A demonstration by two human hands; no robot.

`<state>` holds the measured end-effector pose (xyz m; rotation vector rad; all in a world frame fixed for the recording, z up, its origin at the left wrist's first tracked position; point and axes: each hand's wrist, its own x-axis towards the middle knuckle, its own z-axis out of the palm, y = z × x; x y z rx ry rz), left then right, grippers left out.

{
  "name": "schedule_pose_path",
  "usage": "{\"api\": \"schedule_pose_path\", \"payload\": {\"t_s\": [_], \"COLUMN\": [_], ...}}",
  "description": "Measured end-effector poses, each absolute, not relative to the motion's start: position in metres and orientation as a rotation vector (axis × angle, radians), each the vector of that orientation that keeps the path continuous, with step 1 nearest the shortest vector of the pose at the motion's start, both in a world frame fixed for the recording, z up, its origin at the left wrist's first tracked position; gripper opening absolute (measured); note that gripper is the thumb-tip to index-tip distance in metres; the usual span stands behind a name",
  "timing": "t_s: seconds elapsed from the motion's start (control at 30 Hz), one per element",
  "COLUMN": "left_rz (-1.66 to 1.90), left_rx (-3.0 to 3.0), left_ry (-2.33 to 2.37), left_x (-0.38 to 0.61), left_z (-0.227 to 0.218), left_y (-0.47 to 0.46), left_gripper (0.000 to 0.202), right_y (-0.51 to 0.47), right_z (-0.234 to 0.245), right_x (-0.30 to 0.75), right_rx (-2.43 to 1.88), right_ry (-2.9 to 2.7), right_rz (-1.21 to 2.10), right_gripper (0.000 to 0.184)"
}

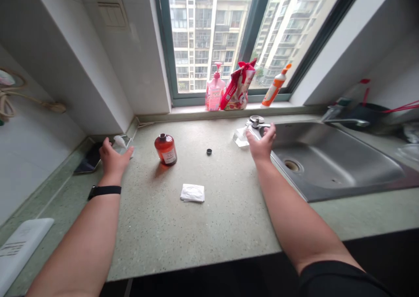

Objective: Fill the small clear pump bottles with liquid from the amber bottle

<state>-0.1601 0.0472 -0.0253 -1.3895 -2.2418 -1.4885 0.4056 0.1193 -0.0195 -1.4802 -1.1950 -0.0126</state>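
My left hand (113, 159), a black band at its wrist, is at the left of the counter with thumb and fingers apart. Just beyond it are a white piece (120, 141) and some clear material, partly hidden by the hand. At the sink's left edge my right hand (261, 146) has its thumb and fingers spread beside a clear block-like object (241, 137). A small grey and white item (257, 123) shows behind those fingers; its kind is unclear. Between my hands stand an uncapped amber bottle (166, 147), a small black cap (209, 151) and a folded white tissue (192, 193).
A steel sink (340, 157) with a tap (347, 121) takes up the right. On the windowsill stand a pink pump bottle (215, 89), a red bag (240, 87) and an orange-white bottle (275, 87). A dark flat object (87, 159) and a white case (24, 246) lie left.
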Motion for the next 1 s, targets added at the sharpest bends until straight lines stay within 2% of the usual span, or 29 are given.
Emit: {"api": "schedule_pose_path", "payload": {"t_s": [0.13,0.2,0.4,0.53,0.6,0.67,0.83,1.0], "left_rz": [-1.553,-1.563,-1.475,-1.411,-1.337,-1.327,-1.198,-1.179], "left_rx": [-1.384,-1.422,-1.639,-2.074,-2.327,-2.482,-2.791,-2.83], "left_ry": [-1.943,-1.764,-1.428,-1.226,-1.164,-1.145,-1.326,-1.547], "left_x": [-0.153,-0.142,-0.076,-0.024,-0.004,0.009,0.019,0.018], "left_z": [-0.017,-0.004,0.035,0.04,0.038,0.036,0.025,0.011], "left_y": [0.046,0.039,0.003,-0.02,-0.028,-0.032,-0.028,-0.022], "left_gripper": [0.094,0.083,0.064,0.04,0.022,0.012,0.025,0.067], "right_y": [0.129,0.13,0.132,0.13,0.123,0.113,0.079,0.051], "right_z": [-0.037,-0.038,-0.028,-0.02,-0.014,-0.008,0.0,-0.003], "right_x": [0.409,0.408,0.404,0.397,0.39,0.379,0.339,0.303], "right_rx": [-1.619,-1.662,-1.715,-1.713,-1.655,-1.519,-1.232,-0.994], "right_ry": [-1.195,-1.218,-1.19,-1.161,-1.174,-1.222,-1.441,-1.763], "right_rz": [0.194,0.231,0.239,0.251,0.28,0.37,0.652,0.864], "right_gripper": [0.108,0.106,0.085,0.073,0.075,0.08,0.078,0.067]}}
